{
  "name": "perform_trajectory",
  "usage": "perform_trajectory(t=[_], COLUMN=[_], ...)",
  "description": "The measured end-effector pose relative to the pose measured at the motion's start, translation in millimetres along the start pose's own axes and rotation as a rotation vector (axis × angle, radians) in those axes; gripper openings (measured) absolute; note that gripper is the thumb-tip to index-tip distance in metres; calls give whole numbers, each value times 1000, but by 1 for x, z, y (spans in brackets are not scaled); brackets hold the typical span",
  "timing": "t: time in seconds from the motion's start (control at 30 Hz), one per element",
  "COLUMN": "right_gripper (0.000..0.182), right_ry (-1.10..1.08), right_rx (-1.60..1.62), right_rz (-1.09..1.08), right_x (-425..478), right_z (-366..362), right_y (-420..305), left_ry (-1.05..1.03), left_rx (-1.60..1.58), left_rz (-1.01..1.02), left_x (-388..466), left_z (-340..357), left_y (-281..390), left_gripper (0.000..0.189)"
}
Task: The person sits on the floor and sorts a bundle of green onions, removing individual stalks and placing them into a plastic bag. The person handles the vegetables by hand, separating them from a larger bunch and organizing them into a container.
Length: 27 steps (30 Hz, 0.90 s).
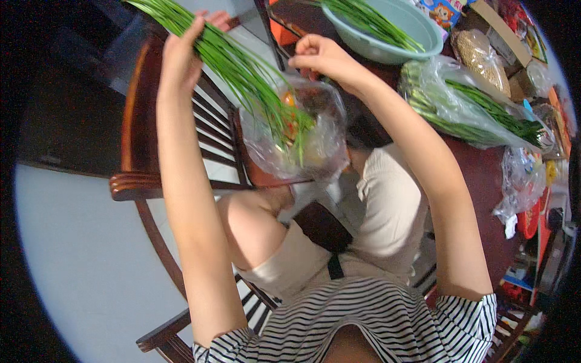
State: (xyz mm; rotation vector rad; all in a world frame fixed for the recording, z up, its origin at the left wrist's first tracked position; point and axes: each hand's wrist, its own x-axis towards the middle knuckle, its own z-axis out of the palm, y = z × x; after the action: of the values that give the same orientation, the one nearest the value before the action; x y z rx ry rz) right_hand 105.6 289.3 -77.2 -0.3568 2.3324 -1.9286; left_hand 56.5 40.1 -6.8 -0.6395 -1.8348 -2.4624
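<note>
My left hand (pixel 184 56) holds a bunch of long green garlic chives (pixel 240 68) at upper left. The thumb lies across the stalks, and the other fingers stretch out behind them. The bunch slopes down to the right, its lower ends hanging over a clear plastic bag (pixel 336 154) with its mouth spread wide. Small orange and red bits and some scraps show in the bag. To the right of the bunch, apart from it, my right hand (pixel 320 59) hovers with curled fingers and thumb near the index finger. Whether anything thin is pinched there is hidden.
A pale blue-green basin (pixel 386 56) holding more chives stands on the dark red table (pixel 472 181). Beside it lie a plastic bag of greens (pixel 454 104) and a bag of beige beans or grains (pixel 481 59). Wooden chairs (pixel 140 113) flank my legs.
</note>
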Motion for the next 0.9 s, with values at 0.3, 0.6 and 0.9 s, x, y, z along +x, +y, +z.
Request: perform_trajectory(t=[0.3, 0.6, 0.9], right_gripper=[27, 23, 21], right_ry=[-38, 87, -2], right_rx=[126, 153, -2], right_rz=[130, 78, 37], right_x=[-20, -29, -34], right_z=[5, 17, 38], right_y=[38, 15, 1], left_ry=[32, 25, -9], left_rx=[-12, -140, -191], left_rz=[-43, -12, 20], left_x=[-7, -14, -24], left_z=[-11, -20, -24], left_y=[-28, -28, -23], left_gripper=[41, 40, 43])
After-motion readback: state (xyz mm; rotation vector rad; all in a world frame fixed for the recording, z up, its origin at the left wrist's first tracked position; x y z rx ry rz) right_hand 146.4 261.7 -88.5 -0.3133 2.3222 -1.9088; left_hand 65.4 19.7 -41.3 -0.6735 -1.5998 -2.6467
